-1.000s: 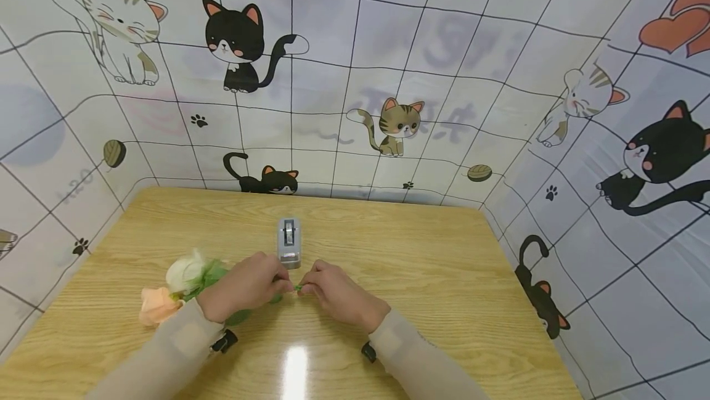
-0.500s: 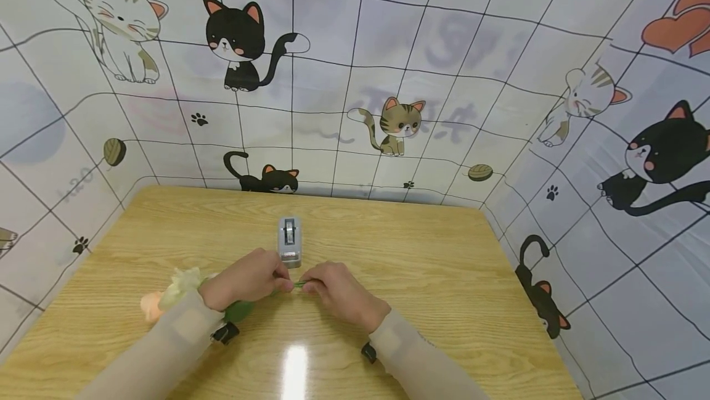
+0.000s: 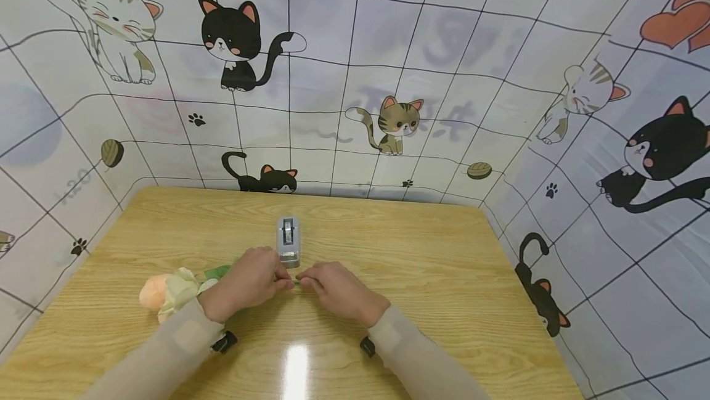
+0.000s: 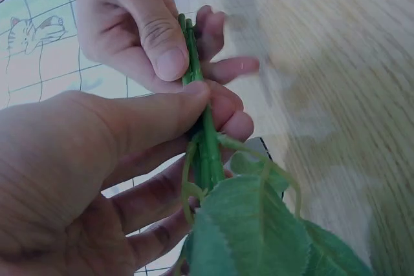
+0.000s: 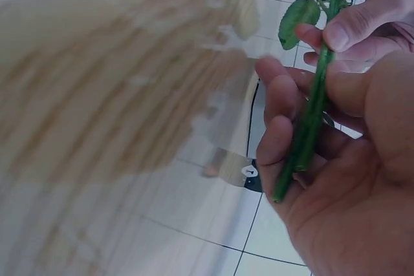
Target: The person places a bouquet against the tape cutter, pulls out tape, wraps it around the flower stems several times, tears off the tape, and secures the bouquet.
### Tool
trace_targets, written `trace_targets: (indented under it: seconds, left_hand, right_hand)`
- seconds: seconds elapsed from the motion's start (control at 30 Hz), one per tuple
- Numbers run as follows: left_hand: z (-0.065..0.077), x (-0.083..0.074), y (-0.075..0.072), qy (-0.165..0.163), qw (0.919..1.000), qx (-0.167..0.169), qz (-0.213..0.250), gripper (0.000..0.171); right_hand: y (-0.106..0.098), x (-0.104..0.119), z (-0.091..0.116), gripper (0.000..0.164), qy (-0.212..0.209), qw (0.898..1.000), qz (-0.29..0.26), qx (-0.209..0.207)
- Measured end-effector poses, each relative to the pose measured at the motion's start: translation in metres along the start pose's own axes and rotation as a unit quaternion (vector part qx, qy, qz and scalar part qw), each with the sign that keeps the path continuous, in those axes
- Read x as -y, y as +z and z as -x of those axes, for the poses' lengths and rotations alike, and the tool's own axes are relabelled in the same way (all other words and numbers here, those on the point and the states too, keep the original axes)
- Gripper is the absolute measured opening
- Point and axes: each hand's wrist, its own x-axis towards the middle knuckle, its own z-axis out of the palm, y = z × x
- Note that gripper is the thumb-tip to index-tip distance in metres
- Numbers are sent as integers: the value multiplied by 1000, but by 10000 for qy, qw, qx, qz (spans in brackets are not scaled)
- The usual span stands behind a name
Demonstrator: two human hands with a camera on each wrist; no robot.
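My left hand (image 3: 246,283) pinches a bunch of green flower stems (image 4: 208,124) between thumb and fingers. My right hand (image 3: 341,294) grips the same stems close to their cut ends, thumb against curled fingers, right beside the left hand. In the right wrist view the stem ends (image 5: 304,150) lie across the right fingers. Green leaves (image 4: 249,224) hang just past the left hand. Left of that hand, the blooms show in the head view: a peach rose (image 3: 152,292) and a creamy white rose (image 3: 180,289), partly hidden by the left forearm.
A grey tape dispenser (image 3: 288,243) stands on the wooden table (image 3: 399,246) just beyond the hands. A cat-printed curtain (image 3: 333,79) surrounds the table's back and sides. Dark wrist straps (image 3: 224,342) show under both sleeves.
The flower bunch has turned about its stems: the peach rose has come up to the far side and the white one has shifted nearer. Both hands stay in almost the same place.
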Motion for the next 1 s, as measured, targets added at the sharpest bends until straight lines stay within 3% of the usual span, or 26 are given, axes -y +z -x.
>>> trace_targets:
  seconds: [0.13,0.27,0.47,0.7,0.87,1.0]
  left_hand:
    - [2,-1,3,58,9992,-235,-306,10]
    - [3,-3,5,-100,9990,-240,-373,10]
    - [2,-4,0,-342,9991,-135,-230,12]
    - [0,-1,-2,-900,9959,92,48,25]
    - [-1,0,-4,-798,9967,63,-148,26]
    - [-2,1,-6,-850,9957,322,162,20]
  right_hand:
    - [0,1,-3,29,48,9998,-103,145]
    - [-1,1,-4,24,-48,9997,-226,100]
    - [-2,1,-5,24,57,9996,-284,32]
    - [-4,2,-7,24,1,9995,-284,-108]
    - [-4,1,-8,22,-145,9994,-32,-323]
    - [-4,0,-8,23,-192,9988,143,-438]
